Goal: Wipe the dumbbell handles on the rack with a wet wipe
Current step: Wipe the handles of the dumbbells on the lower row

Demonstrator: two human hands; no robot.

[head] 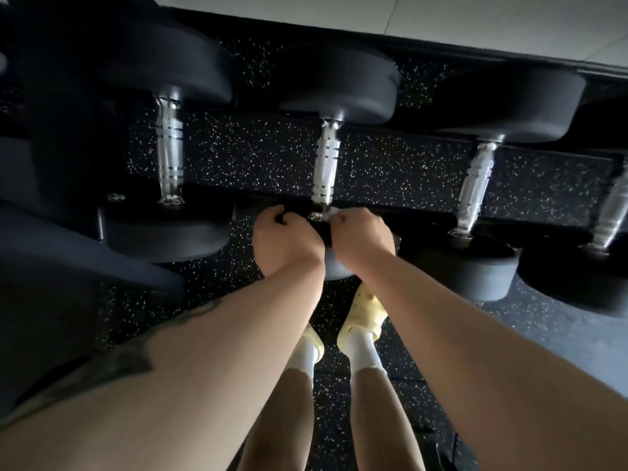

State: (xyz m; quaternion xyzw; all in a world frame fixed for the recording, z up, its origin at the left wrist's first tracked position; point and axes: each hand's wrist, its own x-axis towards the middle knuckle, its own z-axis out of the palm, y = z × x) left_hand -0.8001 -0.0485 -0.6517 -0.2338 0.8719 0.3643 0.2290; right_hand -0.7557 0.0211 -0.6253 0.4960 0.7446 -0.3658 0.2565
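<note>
Several black dumbbells lie side by side on a dark rack (pixel 424 219), their chrome handles pointing away from me. The middle handle (pixel 326 164) is knurled and shiny. Both hands meet at its near end. My right hand (pixel 362 237) pinches a small white wet wipe (pixel 331 212) against the base of that handle. My left hand (pixel 283 237) is curled over the near black head (pixel 334 266) of the same dumbbell, beside the wipe. Most of the wipe is hidden by my fingers.
Other chrome handles stand to the left (pixel 169 144) and right (pixel 475 185), with another at the far right edge (pixel 611 209). Black speckled rubber floor (pixel 255 158) shows below the rack. My feet in yellow shoes (pixel 367 311) stand under the dumbbells.
</note>
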